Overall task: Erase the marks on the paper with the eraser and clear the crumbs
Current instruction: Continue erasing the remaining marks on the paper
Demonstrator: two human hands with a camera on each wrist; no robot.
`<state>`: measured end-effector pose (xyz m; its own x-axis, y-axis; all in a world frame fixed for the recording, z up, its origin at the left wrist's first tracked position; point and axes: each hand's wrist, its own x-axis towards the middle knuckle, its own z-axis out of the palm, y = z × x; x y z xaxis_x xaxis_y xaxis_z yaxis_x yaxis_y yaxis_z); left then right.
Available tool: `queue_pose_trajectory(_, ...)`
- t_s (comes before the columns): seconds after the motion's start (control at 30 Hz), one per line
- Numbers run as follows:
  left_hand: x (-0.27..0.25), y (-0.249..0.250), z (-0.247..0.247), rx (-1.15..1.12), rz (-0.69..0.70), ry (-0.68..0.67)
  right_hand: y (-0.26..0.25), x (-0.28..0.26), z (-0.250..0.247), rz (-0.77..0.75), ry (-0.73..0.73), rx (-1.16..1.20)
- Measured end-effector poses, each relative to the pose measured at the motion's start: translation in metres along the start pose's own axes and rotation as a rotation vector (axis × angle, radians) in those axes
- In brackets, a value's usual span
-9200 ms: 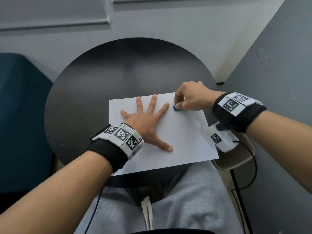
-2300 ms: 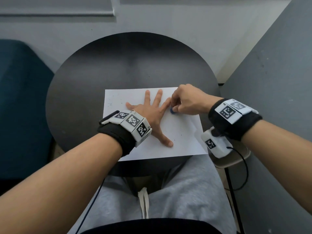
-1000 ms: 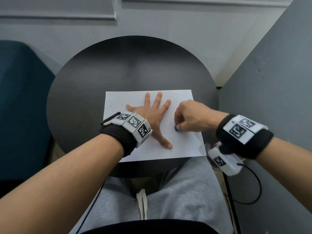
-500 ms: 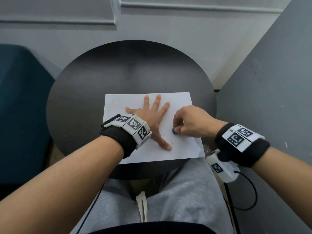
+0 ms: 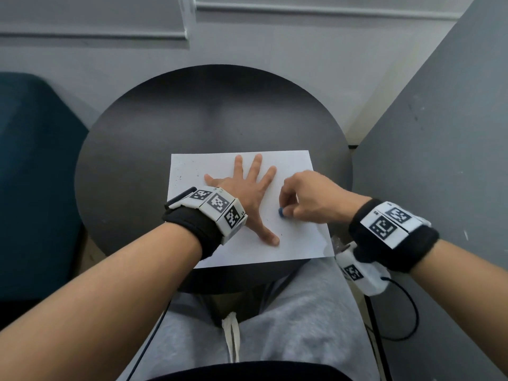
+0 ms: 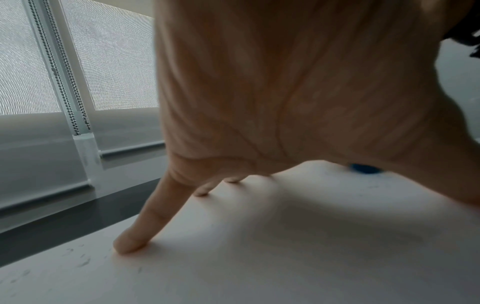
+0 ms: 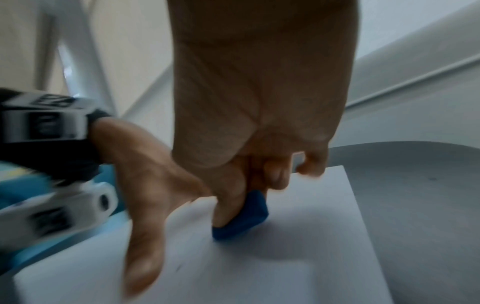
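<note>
A white sheet of paper (image 5: 297,243) lies on the round black table (image 5: 132,149). My left hand (image 5: 247,185) presses flat on the sheet with fingers spread straight. My right hand (image 5: 305,196) pinches a small blue eraser (image 5: 281,212) between thumb and fingers, its lower edge on the paper just right of my left thumb. The right wrist view shows the eraser (image 7: 244,220) tilted under the thumb, pressed to the paper (image 7: 298,267). Dark crumbs (image 5: 182,171) speckle the sheet's far left part. In the left wrist view crumbs (image 6: 83,261) lie by the little finger, and the eraser (image 6: 365,168) shows beyond the palm.
The table stands between a dark teal seat (image 5: 33,174) on the left and a grey partition (image 5: 445,160) on the right. A wall with window blinds (image 5: 93,17) is behind it. My grey-trousered lap (image 5: 275,320) is under the near edge.
Over nine seconds my right hand has carried the eraser from the sheet's far right part toward me, down to beside my left thumb. My left hand stays flat on the paper.
</note>
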<state>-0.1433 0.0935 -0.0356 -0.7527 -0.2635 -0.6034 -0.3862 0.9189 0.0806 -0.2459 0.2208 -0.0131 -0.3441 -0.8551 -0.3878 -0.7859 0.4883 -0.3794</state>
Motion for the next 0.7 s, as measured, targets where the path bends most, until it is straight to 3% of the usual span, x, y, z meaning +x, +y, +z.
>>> queue_pose_trajectory(0.1,-0.001,0.0,-0.001,0.002,-0.005,-0.005,-0.003,0.004,-0.007,-0.021,-0.097,0.001)
queue_pose_trajectory(0.27,-0.003,0.001,-0.004,0.002,-0.005,-0.012,0.006,0.031,-0.021,0.038,0.12,0.014)
queue_pose_trajectory(0.43,-0.004,0.002,-0.002,0.013,-0.007,-0.002,0.002,0.013,-0.012,-0.029,-0.074,-0.044)
queue_pose_trajectory(0.6,-0.004,0.002,-0.004,0.0,0.001,-0.01,0.005,0.026,-0.023,-0.008,0.055,-0.052)
queue_pose_trajectory(0.7,-0.005,0.002,-0.003,0.005,-0.002,-0.015,0.003,0.014,-0.015,-0.03,-0.024,-0.061)
